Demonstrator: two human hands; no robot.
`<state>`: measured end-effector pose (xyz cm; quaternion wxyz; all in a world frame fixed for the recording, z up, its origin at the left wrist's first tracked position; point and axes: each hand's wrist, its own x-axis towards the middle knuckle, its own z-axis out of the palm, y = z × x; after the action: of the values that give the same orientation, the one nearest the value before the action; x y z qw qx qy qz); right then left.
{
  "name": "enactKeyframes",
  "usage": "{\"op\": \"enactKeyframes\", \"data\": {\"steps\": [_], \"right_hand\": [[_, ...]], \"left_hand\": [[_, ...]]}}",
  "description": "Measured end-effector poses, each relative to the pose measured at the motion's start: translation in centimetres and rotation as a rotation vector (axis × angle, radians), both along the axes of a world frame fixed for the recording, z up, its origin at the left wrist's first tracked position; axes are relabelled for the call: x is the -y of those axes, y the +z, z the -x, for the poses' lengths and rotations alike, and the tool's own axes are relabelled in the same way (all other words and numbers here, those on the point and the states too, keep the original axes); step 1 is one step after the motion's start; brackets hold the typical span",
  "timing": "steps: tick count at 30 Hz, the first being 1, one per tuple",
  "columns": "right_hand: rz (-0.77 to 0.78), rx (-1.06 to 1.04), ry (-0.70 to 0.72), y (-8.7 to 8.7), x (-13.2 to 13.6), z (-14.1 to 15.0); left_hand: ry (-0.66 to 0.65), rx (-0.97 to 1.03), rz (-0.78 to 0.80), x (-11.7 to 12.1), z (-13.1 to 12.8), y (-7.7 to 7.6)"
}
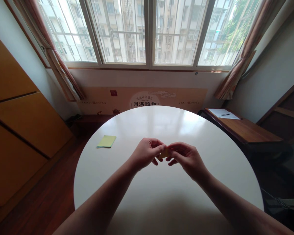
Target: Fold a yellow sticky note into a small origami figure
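Observation:
Above the middle of the white round table (pixel 100 182), both my hands pinch one small piece of yellow paper (pixel 164 153). My left hand (pixel 146 152) grips its left side between thumb and fingers. On the other side, my right hand (pixel 185 155) closes its thumb and fingertips on the right edge. The fingers cover much of the paper, so whether it is folded I cannot tell. Off to the left on the tabletop lies a pad of yellow-green sticky notes (pixel 107 141), with a bluish layer showing at its lower edge. Neither hand touches the pad.
At the right stands a brown wooden side table (pixel 254 130) carrying a white sheet (pixel 222 114) and a dark pen (pixel 225 114). Orange-brown cabinets (pixel 26 124) line the left. A printed panel (pixel 98 98) and a barred window (pixel 124 32) are behind the table.

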<state>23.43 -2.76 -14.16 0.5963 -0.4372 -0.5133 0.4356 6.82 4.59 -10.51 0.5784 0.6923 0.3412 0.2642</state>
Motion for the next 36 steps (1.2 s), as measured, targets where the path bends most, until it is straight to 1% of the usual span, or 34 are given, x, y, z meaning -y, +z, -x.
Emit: {"op": "enactKeyframes", "data": {"steps": [9, 14, 24, 28, 31, 36], "right_hand": [[0.005, 0.014, 0.013, -0.09, -0.07, -0.04], [0.024, -0.007, 0.024, -0.05, -0.09, -0.14], [0.032, -0.02, 0.012, -0.18, -0.06, -0.4], [0.035, -0.027, 0.009, -0.07, -0.03, -0.37], [0.04, -0.02, 0.0, 0.04, -0.01, -0.28], [0.035, -0.005, -0.006, 0.08, -0.01, -0.16]], "left_hand": [[-0.012, -0.006, -0.015, -0.09, 0.03, -0.16], [-0.012, -0.011, 0.003, 0.01, -0.01, -0.05], [-0.061, 0.014, 0.181, -0.25, 0.05, 0.33], [-0.072, 0.032, 0.217, -0.24, 0.1, 0.47], [-0.061, 0.022, 0.192, -0.21, 0.1, 0.43], [0.006, -0.016, 0.072, -0.06, -0.05, 0.02]]}}
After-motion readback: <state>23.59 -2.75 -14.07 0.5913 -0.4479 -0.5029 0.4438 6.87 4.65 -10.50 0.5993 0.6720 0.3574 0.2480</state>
